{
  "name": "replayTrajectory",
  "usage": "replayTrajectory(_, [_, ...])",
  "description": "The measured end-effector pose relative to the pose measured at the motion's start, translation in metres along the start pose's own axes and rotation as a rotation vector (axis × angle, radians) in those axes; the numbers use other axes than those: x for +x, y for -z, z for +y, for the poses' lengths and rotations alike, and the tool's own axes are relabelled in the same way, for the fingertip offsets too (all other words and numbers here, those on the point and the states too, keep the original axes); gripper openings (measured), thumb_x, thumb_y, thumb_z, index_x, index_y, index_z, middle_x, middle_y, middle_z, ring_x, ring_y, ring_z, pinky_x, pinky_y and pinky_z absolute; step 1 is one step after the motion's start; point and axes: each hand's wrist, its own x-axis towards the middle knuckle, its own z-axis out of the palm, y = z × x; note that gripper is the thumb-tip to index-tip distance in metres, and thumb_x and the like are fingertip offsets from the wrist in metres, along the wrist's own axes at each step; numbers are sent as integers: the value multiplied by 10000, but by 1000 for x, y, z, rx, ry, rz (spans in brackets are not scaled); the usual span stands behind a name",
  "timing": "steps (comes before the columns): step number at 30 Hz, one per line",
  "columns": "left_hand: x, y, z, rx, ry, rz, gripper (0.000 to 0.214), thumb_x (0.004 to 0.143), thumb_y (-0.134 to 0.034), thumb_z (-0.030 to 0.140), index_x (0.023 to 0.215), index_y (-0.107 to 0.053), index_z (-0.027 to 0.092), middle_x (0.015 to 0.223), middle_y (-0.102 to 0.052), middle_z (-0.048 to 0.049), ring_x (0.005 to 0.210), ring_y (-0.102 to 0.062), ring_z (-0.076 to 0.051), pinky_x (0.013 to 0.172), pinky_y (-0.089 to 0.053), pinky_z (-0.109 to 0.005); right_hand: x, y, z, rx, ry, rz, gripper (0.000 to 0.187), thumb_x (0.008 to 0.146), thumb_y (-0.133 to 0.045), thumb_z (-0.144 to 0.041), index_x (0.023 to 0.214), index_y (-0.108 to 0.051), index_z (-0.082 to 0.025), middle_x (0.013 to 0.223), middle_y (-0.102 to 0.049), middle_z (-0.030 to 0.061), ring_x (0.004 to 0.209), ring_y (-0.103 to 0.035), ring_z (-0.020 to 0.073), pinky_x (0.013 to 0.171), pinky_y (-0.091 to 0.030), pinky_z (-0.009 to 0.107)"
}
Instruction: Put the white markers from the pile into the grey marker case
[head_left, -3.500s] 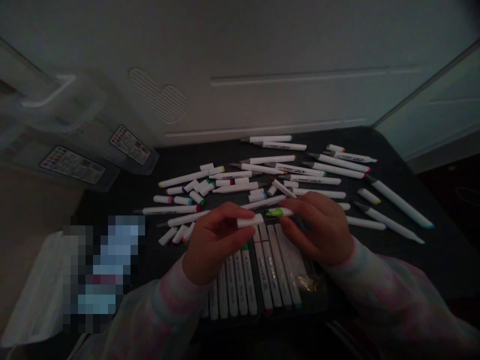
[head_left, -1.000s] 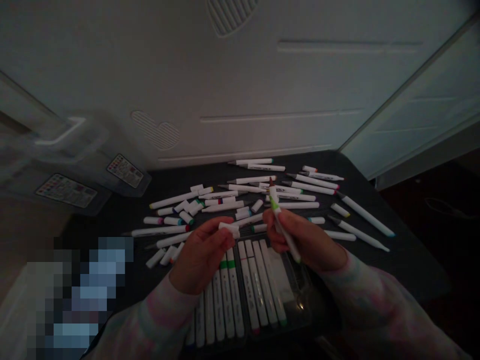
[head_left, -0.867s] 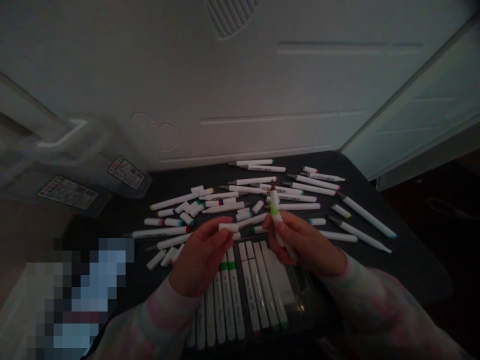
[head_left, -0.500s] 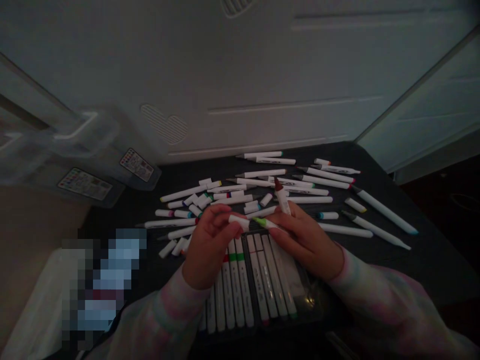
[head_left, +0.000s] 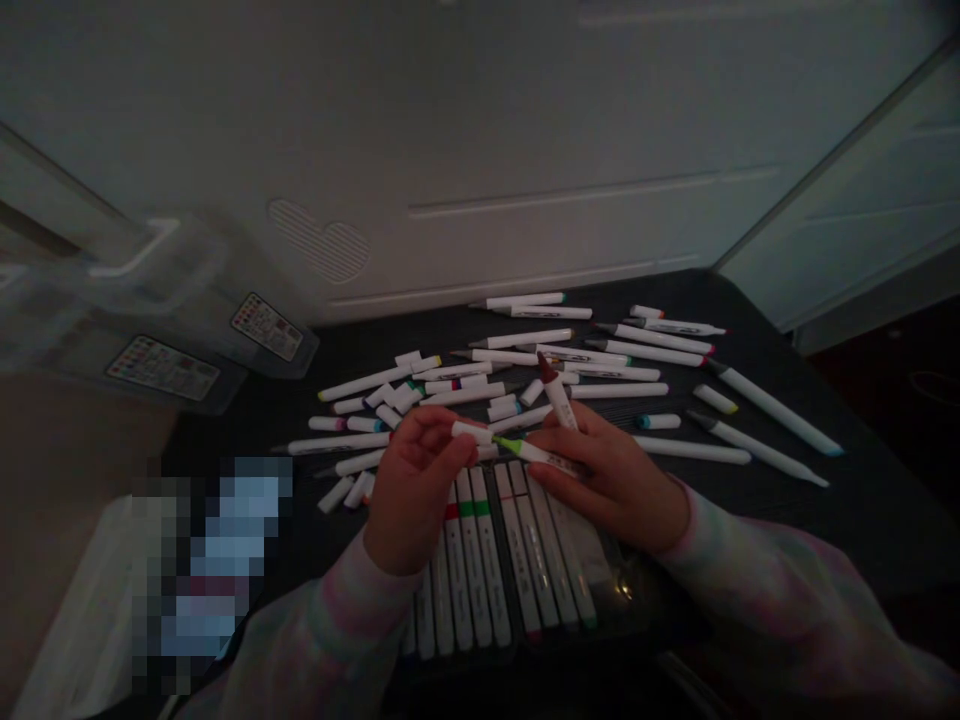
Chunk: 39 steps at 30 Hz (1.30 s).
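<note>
Between thumb and fingers, my left hand [head_left: 416, 485] pinches a white marker cap [head_left: 471, 434]. My right hand [head_left: 611, 480] grips two uncapped markers: a green-tipped marker [head_left: 546, 458] pointing left and a brown-tipped marker [head_left: 556, 395] standing up at a slant. The green tip meets the open end of the cap; whether it is inside is hard to tell. Below both hands lies a black marker case [head_left: 514, 610] with capped markers [head_left: 466, 570] in rows. Loose uncapped markers [head_left: 675, 350] and loose caps [head_left: 336, 494] are scattered behind and beside my hands.
The dark tabletop [head_left: 847, 530] runs up against a pale panelled wall [head_left: 525, 120]. Clear plastic cases with printed labels [head_left: 163, 368] stand at the left. A pixelated bluish object [head_left: 232, 560] lies at the left front, beside a pale translucent item [head_left: 82, 610].
The cap and the green marker tip have come together, where a small gap showed before. The brown-tipped marker leans more to the left. The view has shifted slightly.
</note>
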Motion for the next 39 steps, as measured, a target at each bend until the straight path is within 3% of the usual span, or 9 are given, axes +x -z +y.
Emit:
replayTrajectory(9, [-4, 1, 0, 190, -121, -29, 152, 685, -650, 179, 796, -547, 193, 784, -663, 13, 650, -600, -87, 619, -469, -191, 0, 0, 0, -1, -16, -27, 206, 813, -494, -280, 946, -600, -164, 871, -521, 69, 806, -520, 149, 722, -442, 282])
replayTrajectory(16, [-2, 0, 2, 119, -121, 18, 170, 668, -662, 183, 794, -548, 187, 759, -663, 11, 610, -593, -84, 593, -473, -193, 2, 4, -1, 55, -51, -59, 194, 811, -492, -283, 926, -589, -161, 852, -519, 61, 799, -501, 147, 719, -417, 284])
replayTrajectory(22, [9, 4, 9, -193, -71, 84, 223, 596, -697, 169, 767, -555, 192, 673, -655, 40, 548, -574, -54, 560, -476, -158, 2, 16, -8, 525, -184, -428, 239, 820, -460, -347, 709, -522, -144, 647, -451, -8, 623, -428, 96, 579, -358, 231])
replayTrajectory(25, [10, 5, 9, -238, -40, 69, 235, 587, -701, 160, 775, -562, 187, 684, -656, 38, 555, -579, -49, 579, -482, -156, 2, 18, -9, 719, -209, -530, 209, 783, -509, -329, 677, -476, -152, 621, -410, -26, 594, -392, 86, 552, -336, 219])
replayTrajectory(39, [7, 2, 8, -155, -54, 16, 225, 576, -712, 190, 750, -568, 191, 687, -668, 20, 577, -580, -65, 569, -473, -166, 2, 17, -8, 800, -226, -596, 252, 787, -500, -328, 616, -422, -161, 584, -354, -38, 554, -331, 76, 514, -296, 211])
